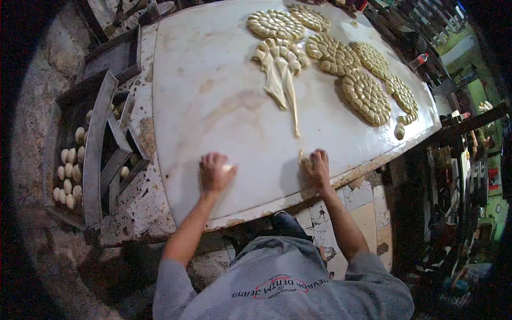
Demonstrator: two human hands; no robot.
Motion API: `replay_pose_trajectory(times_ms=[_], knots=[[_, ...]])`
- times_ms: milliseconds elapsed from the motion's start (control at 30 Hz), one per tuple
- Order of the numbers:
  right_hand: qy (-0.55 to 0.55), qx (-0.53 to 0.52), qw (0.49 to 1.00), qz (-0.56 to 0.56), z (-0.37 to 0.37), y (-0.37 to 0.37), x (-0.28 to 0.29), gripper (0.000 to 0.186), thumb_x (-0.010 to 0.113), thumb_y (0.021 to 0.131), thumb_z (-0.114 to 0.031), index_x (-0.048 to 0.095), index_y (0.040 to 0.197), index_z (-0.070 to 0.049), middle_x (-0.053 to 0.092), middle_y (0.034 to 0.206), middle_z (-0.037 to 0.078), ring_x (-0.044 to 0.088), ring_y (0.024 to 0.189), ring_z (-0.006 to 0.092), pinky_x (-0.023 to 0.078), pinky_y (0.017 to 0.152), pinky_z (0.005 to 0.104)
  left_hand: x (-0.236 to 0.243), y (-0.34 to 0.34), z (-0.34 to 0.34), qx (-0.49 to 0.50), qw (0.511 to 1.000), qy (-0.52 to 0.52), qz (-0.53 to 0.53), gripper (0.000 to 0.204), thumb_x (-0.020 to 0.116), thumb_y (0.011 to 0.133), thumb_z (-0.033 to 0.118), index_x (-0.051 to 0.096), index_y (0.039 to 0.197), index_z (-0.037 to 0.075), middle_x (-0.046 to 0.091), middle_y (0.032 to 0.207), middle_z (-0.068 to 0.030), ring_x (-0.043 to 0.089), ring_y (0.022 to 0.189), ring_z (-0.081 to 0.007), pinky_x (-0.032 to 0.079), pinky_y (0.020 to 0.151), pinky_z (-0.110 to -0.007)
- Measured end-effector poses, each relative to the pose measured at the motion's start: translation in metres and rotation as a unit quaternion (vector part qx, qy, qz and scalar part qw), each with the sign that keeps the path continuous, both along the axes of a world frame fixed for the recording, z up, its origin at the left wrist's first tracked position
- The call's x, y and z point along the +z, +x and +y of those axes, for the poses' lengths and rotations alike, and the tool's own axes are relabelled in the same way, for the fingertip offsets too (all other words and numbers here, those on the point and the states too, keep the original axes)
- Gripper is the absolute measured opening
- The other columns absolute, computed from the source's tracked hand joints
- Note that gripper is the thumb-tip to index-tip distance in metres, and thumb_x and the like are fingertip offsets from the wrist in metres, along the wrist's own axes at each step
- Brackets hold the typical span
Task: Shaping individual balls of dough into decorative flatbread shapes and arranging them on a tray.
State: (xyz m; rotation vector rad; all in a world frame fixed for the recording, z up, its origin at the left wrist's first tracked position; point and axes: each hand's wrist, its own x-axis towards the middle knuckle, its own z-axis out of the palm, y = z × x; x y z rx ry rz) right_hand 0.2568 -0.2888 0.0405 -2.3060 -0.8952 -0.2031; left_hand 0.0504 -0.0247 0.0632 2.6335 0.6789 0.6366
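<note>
My left hand [215, 175] curls over a pale dough ball [227, 168], which peeks out beside the thumb, close to the tabletop. To the right, my right hand [318, 169] has its fingers bent around a small piece of dough [302, 156], whose end shows at the thumb side; the rest is hidden. Beyond the hands lies a large stretched piece of dough [278, 80], with a thin tail trailing toward me and lumpy rounds at its far end. Round clusters of cut dough pieces [366, 97] cover the far right of the white table [213, 69].
Metal trays [99, 154] stand at the left beside the table, one with several dough balls [68, 170] in it. A bottle with a red cap [419, 61] is near the table's far right edge. A dark bar [469, 124] sticks out at the right.
</note>
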Motion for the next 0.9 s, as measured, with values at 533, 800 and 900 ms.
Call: replay_pose_trajectory(times_ms=[533,800,900], knots=[[-0.064,-0.036,0.995,-0.065,0.031,0.080,0.022,0.014,0.057,0.073,-0.011,0.055,0.085,-0.005,0.050,0.091,0.015,0.045,0.085,0.0331,0.036,0.075,0.0423,0.024,0.070,-0.015,0.203,0.978,0.034,0.045,0.011,0.063,0.067,0.016,0.056,0.070,0.008,0.055,0.081,-0.0099,0.051,0.078,-0.0283,0.042,0.068,-0.041],[-0.067,0.148,0.987,-0.024,-0.023,0.037,-0.040,0.024,0.058,0.073,-0.013,0.055,0.096,-0.007,0.049,0.106,0.013,0.044,0.103,0.0331,0.034,0.089,0.0480,0.004,0.077,-0.107,0.112,0.994,0.008,0.002,0.005,0.059,0.069,0.009,0.056,0.069,0.005,0.054,0.074,-0.0115,0.053,0.075,-0.0318,0.045,0.064,-0.040],[-0.126,0.122,0.972,-0.156,-0.064,0.109,-0.036,0.011,0.059,0.071,-0.014,0.055,0.078,-0.007,0.052,0.091,0.012,0.049,0.091,0.0320,0.039,0.078,0.0451,-0.019,0.005,-0.058,0.195,0.977,0.082,0.019,0.005,0.060,0.067,0.008,0.056,0.067,0.005,0.054,0.072,-0.0117,0.053,0.072,-0.0310,0.044,0.063,-0.042]])
